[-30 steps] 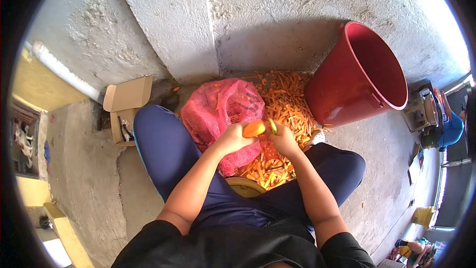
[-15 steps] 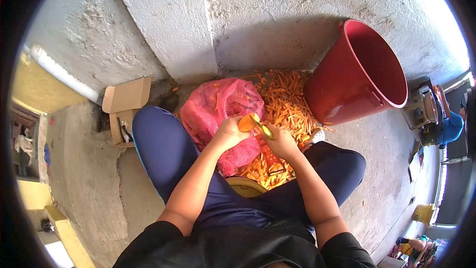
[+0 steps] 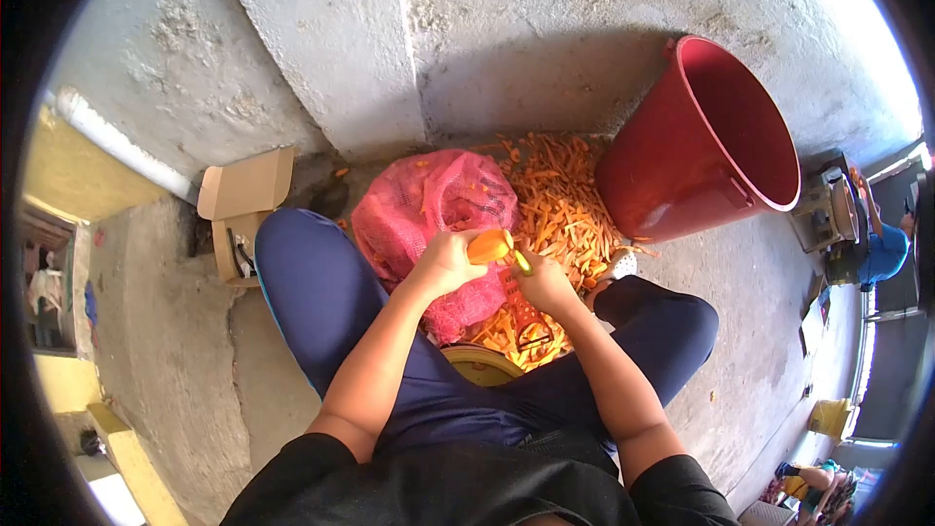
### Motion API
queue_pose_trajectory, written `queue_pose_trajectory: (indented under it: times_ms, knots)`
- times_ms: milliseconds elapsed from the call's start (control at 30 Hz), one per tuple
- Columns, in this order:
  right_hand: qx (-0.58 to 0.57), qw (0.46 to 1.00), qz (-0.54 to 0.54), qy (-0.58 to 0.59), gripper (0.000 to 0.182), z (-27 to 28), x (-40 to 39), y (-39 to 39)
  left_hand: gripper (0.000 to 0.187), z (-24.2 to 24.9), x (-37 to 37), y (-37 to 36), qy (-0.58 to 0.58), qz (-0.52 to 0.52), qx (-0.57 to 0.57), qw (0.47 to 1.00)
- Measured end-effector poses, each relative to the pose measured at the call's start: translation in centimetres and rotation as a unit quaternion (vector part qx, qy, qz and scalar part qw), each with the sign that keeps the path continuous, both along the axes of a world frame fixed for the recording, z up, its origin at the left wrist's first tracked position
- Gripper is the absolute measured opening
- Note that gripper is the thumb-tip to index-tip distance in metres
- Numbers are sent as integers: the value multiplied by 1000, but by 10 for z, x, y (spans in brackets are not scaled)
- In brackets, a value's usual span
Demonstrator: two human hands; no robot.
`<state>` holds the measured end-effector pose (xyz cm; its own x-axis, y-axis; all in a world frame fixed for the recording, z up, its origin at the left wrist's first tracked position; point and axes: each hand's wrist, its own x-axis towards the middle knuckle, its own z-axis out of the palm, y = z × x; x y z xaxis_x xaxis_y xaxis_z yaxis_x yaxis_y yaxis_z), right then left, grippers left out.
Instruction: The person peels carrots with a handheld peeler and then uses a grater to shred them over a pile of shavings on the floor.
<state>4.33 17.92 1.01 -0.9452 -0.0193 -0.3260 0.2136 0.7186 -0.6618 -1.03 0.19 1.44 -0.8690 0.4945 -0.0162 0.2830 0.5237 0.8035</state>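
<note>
My left hand (image 3: 450, 263) is closed around a thick orange carrot (image 3: 488, 246), its end pointing right. Close beside that end, my right hand (image 3: 546, 285) grips a small tool with a yellow-green handle, which looks like a peeler (image 3: 523, 261); its blade is too small to make out. Behind my left hand lies a pink mesh sack (image 3: 414, 197) with orange pieces showing through. A heap of orange peelings (image 3: 557, 197) spreads between the sack and my right leg, partly hidden by my hands.
A tall dark-red bin (image 3: 653, 166) leans at the right by the rough wall. An open cardboard box (image 3: 248, 185) sits left of my knee. Between my legs shows a yellow rim (image 3: 484, 362). Another person (image 3: 823, 479) is far off at lower right.
The carrot has turned in my left hand so that more of its side shows. The peeler has tilted and shifted slightly down beside it. Both hands keep their grip.
</note>
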Motion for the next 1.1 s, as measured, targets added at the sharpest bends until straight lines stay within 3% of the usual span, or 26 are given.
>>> queue_pose_trajectory:
  times_ms: [67,167,267,367,467,500,533,567,600,633,667,767,867,900,933,1000,1067,1100]
  knots:
    - [-7,1000,9,2,21,0,1,1,26,0,1,1,-49,-23,60,997]
    - [-38,999,12,-19,20,-9,0,4,24,3,1,2,-10,-16,42,999]
    - [-46,999,-2,-26,20,-6,0,0,25,-7,0,1,99,1,-70,993]
    - [-63,997,-24,-30,21,-12,-2,1,28,-17,0,4,102,26,-2,994]
    - [-18,999,-11,-30,24,-23,-6,3,25,-10,2,9,40,34,14,999]
    - [10,1000,-3,-29,25,-27,-6,4,22,-8,7,14,-81,11,154,985]
    - [30,998,39,-26,25,-49,-6,9,20,-6,13,19,-199,-14,288,937]
    - [48,996,77,-22,26,-85,-6,15,18,9,16,22,-237,-87,280,926]
    - [67,991,115,-18,27,-84,-7,12,22,3,15,25,-186,-125,246,943]
    - [119,975,182,-37,26,-77,-6,11,23,-2,15,26,-202,-106,263,937]
    - [97,980,168,-42,25,-83,-6,6,25,-5,15,26,-216,-86,282,931]
    - [9,987,154,-51,24,-100,4,-2,26,3,13,24,-183,-107,199,957]
    - [34,947,309,-79,23,-133,6,0,27,15,10,31,-198,-119,142,963]
    - [87,937,314,-128,22,-95,5,-5,28,-3,4,35,-189,-115,74,972]
    - [94,937,302,-147,23,-97,4,-4,27,3,-2,41,-125,-176,-39,976]
    - [103,935,284,-185,25,-106,7,-3,27,21,-21,53,9,-283,-263,922]
    - [122,933,286,-183,26,-82,5,-4,21,30,-41,85,126,-339,-334,870]
    - [129,931,285,-186,26,-75,3,-5,17,38,-56,106,204,-342,-273,876]
